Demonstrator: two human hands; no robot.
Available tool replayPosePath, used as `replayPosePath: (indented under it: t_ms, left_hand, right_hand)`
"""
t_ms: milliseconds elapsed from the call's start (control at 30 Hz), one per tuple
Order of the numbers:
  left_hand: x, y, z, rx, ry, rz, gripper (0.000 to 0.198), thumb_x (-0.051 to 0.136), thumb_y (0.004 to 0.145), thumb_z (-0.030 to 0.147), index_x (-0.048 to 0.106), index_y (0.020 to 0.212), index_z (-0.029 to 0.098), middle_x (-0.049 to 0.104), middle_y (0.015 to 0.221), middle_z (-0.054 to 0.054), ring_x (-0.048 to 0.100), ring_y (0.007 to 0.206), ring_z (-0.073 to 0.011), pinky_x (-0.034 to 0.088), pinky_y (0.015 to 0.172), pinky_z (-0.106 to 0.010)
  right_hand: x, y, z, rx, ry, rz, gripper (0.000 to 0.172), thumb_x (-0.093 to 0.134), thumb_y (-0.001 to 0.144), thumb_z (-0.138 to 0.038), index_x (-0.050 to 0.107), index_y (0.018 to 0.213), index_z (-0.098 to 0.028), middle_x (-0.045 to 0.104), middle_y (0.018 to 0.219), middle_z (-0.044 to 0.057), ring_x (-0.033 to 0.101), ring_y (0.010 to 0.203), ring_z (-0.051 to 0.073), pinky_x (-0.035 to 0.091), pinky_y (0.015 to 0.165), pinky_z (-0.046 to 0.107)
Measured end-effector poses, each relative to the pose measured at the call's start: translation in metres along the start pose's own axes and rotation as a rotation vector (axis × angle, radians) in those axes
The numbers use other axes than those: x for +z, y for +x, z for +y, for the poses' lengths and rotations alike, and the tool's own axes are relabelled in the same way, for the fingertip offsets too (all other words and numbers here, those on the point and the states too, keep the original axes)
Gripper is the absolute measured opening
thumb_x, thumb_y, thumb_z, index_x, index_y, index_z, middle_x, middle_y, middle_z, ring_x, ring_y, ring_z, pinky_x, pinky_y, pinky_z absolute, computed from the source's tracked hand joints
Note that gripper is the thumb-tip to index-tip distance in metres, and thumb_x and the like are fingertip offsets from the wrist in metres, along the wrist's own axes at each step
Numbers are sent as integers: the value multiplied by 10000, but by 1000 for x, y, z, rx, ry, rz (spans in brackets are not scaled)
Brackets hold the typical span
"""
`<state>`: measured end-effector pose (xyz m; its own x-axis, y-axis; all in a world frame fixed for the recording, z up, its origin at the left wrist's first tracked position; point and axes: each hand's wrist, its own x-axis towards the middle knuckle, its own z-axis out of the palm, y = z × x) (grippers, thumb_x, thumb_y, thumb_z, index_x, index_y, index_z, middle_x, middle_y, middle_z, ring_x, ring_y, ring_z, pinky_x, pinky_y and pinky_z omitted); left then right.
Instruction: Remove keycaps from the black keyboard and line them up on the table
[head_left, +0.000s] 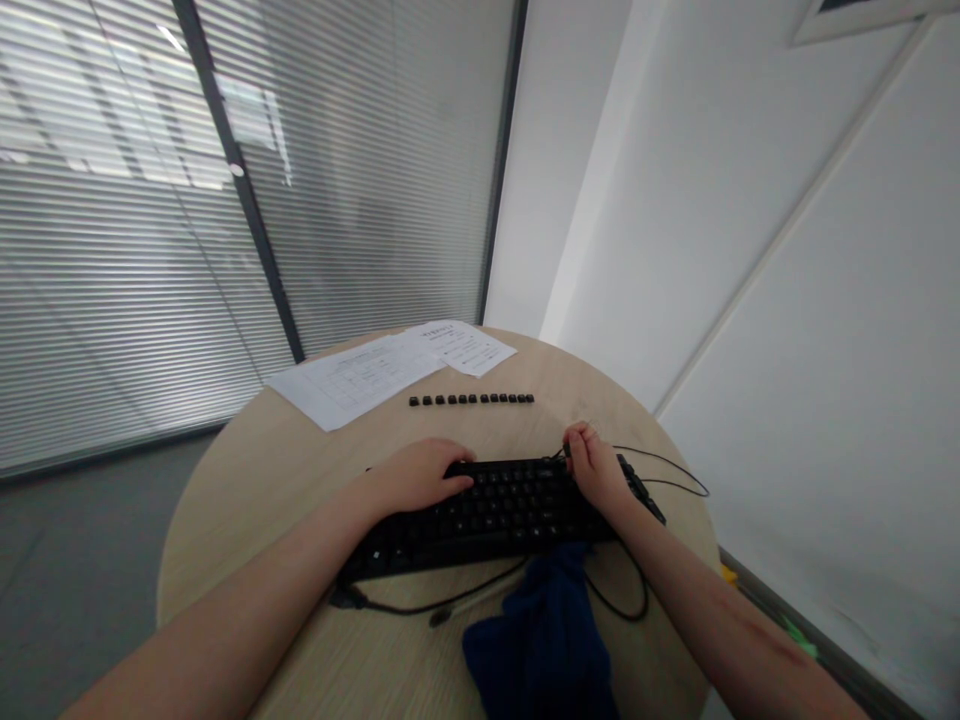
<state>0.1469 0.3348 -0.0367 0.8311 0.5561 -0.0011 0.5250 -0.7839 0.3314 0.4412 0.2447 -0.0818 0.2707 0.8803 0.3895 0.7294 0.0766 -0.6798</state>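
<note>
A black keyboard point(495, 515) lies across the round wooden table point(247, 490) in front of me. My left hand point(420, 473) rests flat on the keyboard's upper left part, fingers stretched over the keys. My right hand point(592, 462) is at the keyboard's upper right edge, fingers pinched together on something small and dark that I cannot make out. A row of several black keycaps point(471, 399) lies on the table beyond the keyboard.
Two printed paper sheets point(360, 378) lie at the table's far side. A dark blue cloth point(544, 640) hangs over the near edge. The keyboard's black cable point(660, 470) loops on the right. Glass walls with blinds stand behind; a white wall runs at right.
</note>
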Motion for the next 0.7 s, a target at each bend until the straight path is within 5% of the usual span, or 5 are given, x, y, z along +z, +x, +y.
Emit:
replayPosePath:
  t_ms: [700]
  left_hand:
    - [-1, 0, 1, -8, 17, -1, 391, 543, 935, 423, 674, 1231, 205, 701, 1230, -94, 623, 1142, -273, 445, 1016, -389]
  right_hand:
    - [3, 1, 7, 15, 95, -5, 364, 336, 994, -488, 524, 880, -198, 555, 583, -1, 523, 495, 146, 395, 505, 237]
